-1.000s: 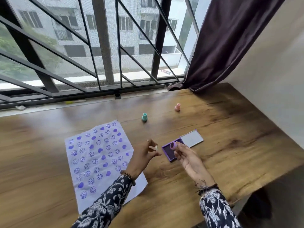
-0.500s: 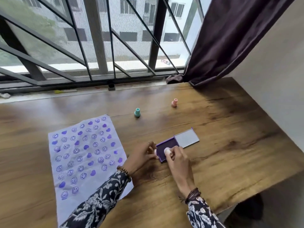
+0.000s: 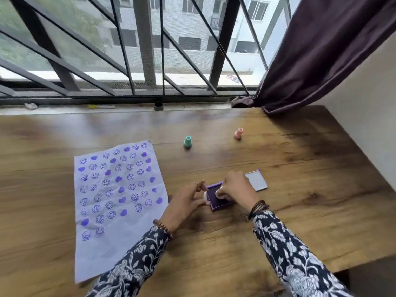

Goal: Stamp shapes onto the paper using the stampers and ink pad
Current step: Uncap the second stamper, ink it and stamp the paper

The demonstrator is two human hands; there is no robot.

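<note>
Now inking: our right hand (image 3: 237, 187) pinches small pale stamper (image 3: 219, 192) onto purple square ink pad (image 3: 216, 199); left hand (image 3: 186, 202) pinches pad edge. Next, we stamp purple-marked white paper sheet (image 3: 120, 211) at nine o'clock.

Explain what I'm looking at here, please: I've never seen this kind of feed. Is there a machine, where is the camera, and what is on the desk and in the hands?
There is no machine. A person works with two bare hands, and the single picture comes from a wide-angle camera on their head, looking forward and down.

The surface is a wooden table by a barred window. On it lies a sheet of paper already covered with purple smiley faces and hearts. Further back stand a teal stamper and a pink stamper, both untouched.

Near the middle is an open purple ink pad, its lid folded out to the right. The right hand presses a small stamper down onto the pad. The left hand steadies the pad's left edge and seems to hold a small white piece; I cannot tell what.
</note>
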